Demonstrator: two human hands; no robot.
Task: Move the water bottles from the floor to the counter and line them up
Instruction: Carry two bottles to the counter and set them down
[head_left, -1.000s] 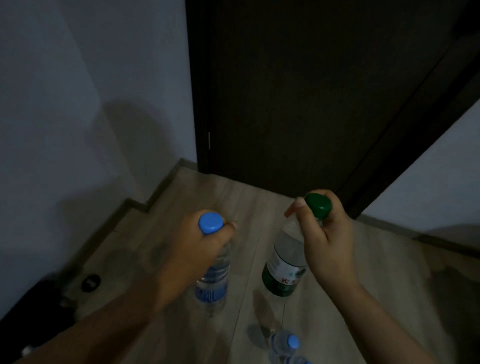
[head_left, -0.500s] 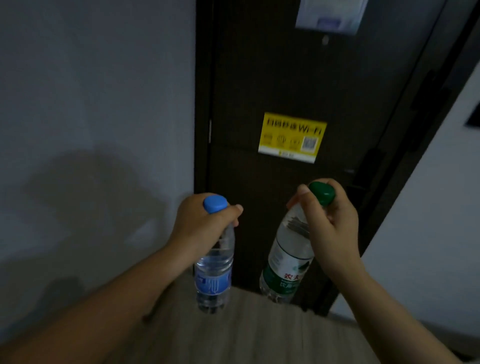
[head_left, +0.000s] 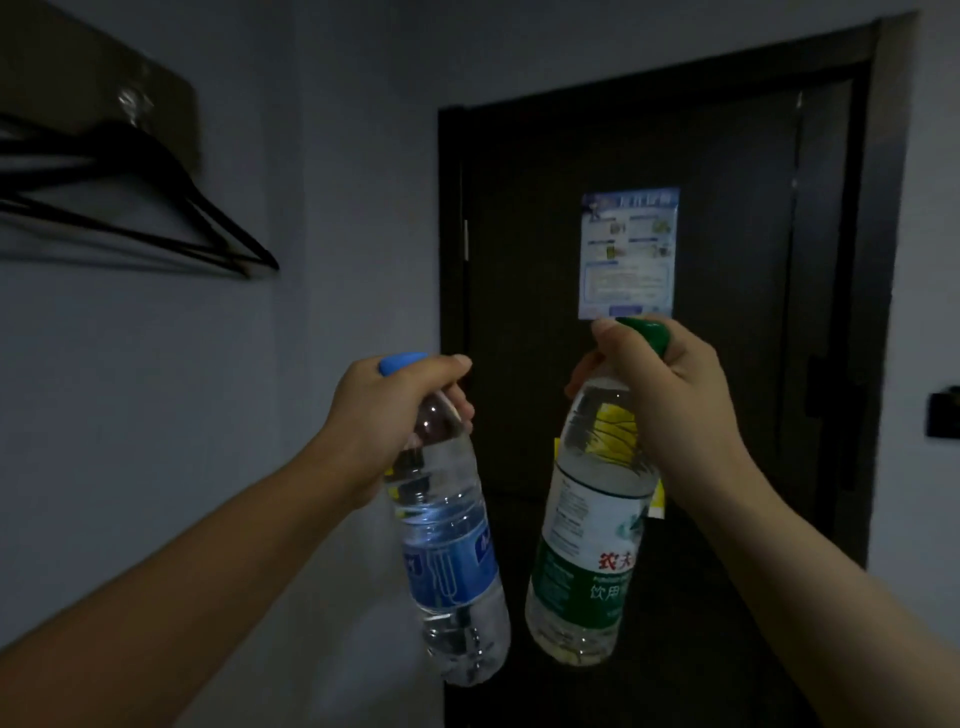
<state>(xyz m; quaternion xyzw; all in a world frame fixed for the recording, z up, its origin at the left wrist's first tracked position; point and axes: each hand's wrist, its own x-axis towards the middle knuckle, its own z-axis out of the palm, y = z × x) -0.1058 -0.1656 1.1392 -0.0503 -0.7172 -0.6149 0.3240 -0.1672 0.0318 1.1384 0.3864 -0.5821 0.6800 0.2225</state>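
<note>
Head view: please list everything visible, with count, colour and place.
clear plastic water bottle with blue cap: 1, blue label, held left of centre
clear plastic water bottle with green cap: 1, green-white label, right of it
wooden door: 1, dark brown, behind the bottles
paper notice: 1, blue-white, on the door
thin clothes hangers: several, black, upper left wall
left hand: 1, grips blue-cap bottle's neck
right hand: 1, grips green-cap bottle's neck
</note>
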